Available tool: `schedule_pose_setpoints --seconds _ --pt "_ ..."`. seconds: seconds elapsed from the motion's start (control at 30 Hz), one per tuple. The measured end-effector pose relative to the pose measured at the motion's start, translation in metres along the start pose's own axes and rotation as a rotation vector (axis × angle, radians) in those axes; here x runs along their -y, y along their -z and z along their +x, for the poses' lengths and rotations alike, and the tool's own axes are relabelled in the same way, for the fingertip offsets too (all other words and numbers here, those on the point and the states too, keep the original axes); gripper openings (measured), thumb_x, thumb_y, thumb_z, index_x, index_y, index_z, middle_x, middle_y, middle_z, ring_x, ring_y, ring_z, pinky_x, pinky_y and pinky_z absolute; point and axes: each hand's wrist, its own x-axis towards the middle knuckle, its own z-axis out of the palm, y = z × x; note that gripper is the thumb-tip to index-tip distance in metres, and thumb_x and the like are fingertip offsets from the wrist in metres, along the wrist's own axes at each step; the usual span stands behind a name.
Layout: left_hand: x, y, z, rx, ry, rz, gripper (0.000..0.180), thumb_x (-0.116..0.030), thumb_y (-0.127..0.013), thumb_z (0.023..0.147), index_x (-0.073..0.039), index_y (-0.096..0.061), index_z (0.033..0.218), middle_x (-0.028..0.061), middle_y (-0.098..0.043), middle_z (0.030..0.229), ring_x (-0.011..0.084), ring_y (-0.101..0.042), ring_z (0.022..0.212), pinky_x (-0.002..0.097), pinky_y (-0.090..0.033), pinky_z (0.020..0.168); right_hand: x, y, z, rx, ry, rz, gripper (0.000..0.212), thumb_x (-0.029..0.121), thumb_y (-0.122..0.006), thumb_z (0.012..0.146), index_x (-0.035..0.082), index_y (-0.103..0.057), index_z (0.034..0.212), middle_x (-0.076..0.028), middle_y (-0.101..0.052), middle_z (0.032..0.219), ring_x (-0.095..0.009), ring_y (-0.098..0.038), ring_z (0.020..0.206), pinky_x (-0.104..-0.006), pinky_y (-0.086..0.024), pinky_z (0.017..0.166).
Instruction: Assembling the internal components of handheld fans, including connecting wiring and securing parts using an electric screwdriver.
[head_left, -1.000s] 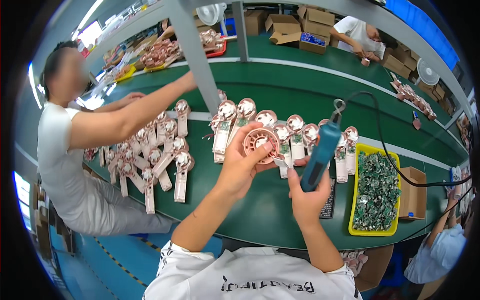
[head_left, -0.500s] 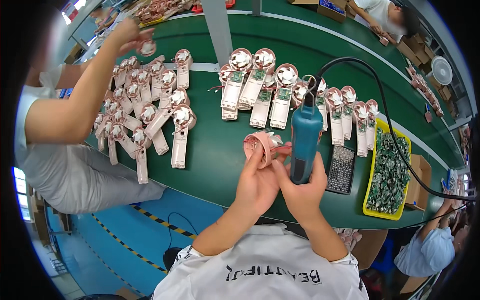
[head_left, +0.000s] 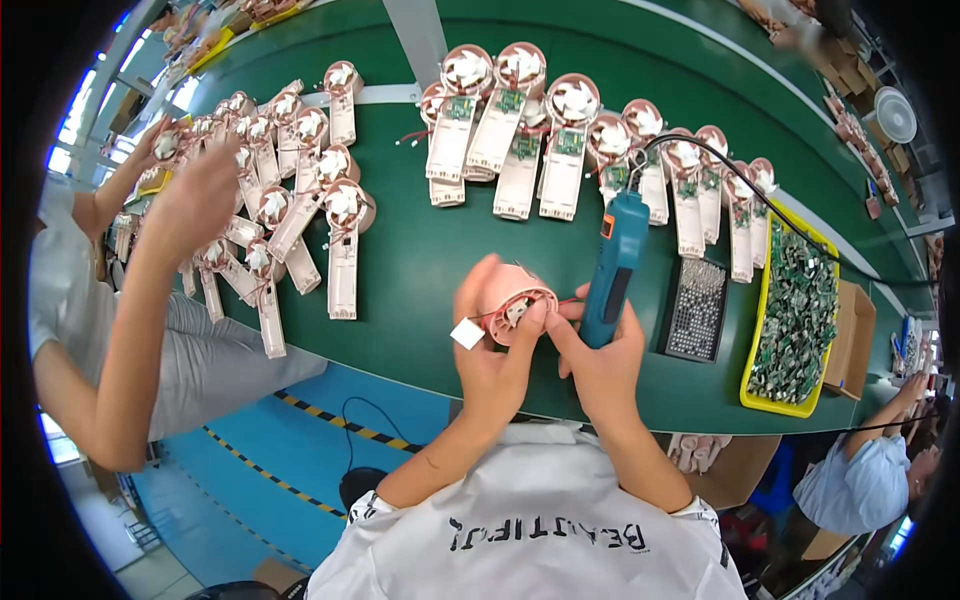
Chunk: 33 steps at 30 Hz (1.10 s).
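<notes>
My left hand (head_left: 492, 372) is wrapped round a pink fan housing (head_left: 506, 287), its hollow inner side turned toward me. Inside it a small whitish part and thin wires show. A white square piece (head_left: 467, 333) sticks out beside my left fingers; what it is attached to is hard to see. My right hand (head_left: 612, 372) grips a blue electric screwdriver (head_left: 616, 255), cable end up. The right thumb and fingertips also reach the housing's edge, by a red wire. The tool's tip is hidden.
Half-built handheld fans (head_left: 470, 130) with green boards lie beyond my hands, more fans (head_left: 343, 250) to the left. On the right are a black tray of screws (head_left: 695, 310), a yellow bin of circuit boards (head_left: 750, 385) and a cardboard box (head_left: 855, 335). A co-worker's arm (head_left: 130, 310) moves at left.
The pink housing has been turned so its hollow side faces me, and the white square has come into sight. The screwdriver leans more to the right. The co-worker's arm has come lower.
</notes>
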Motion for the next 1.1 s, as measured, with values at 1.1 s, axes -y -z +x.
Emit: schedule_pose_setpoints --seconds 1.1 --pt "-0.009 0.063 0.020 0.392 -0.519 0.871 0.029 -0.002 -0.078 0.065 -0.009 -0.073 0.092 0.0022 -0.065 0.095 0.0259 -0.051 0.092 0.0347 -0.044 0.080 -0.025 -0.002 0.005 0.046 -0.210 0.048 0.032 0.015 -0.072 0.086 -0.001 -0.053 0.107 -0.004 -0.063 0.078 -0.006 -0.049 0.045 -0.0227 -0.039 0.039"
